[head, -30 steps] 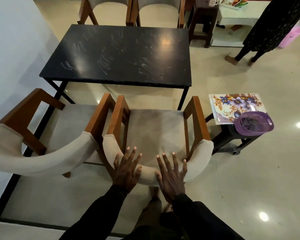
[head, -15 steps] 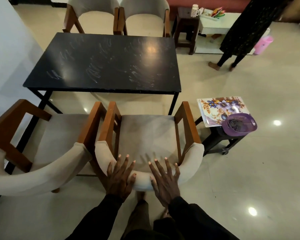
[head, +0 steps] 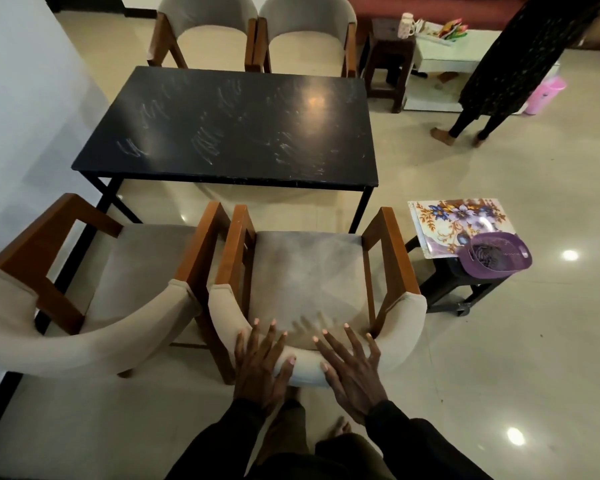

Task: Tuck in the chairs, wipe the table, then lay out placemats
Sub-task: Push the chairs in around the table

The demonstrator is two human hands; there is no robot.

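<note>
Just left of the gripping hands, a second beige-cushioned armchair with an orange-brown wooden frame (head: 84, 341) is standing pulled out from the table, its arm nearly touching the held chair. The left hand (head: 260, 372) is lying flat on the curved padded backrest (head: 305, 370) of the beige upholstered armchair with wooden arms (head: 309, 278), with fingers straight and spread over the top edge and the thumb pressing the outer face. Nothing is being clasped. Just to its right the right hand (head: 352, 375) is pressing the same backrest in the same way, fingers splayed and straight. Both arms are wearing black sleeves. Ahead of the hands, beyond the chair's seat, the black rectangular table with streaky smears (head: 236, 133) is standing apart from the chair's front edge, and two more beige armchairs (head: 208, 36) are sitting at its far side. To the right of the hands, beside the held chair, a floral-printed placemat (head: 444, 220) is lying on a small black stool (head: 444, 289), with a purple plastic basket (head: 499, 258) resting on its near corner. Far to the right and ahead, a person in dark clothing (head: 513, 64) is standing barefoot on the tiled floor.
</note>
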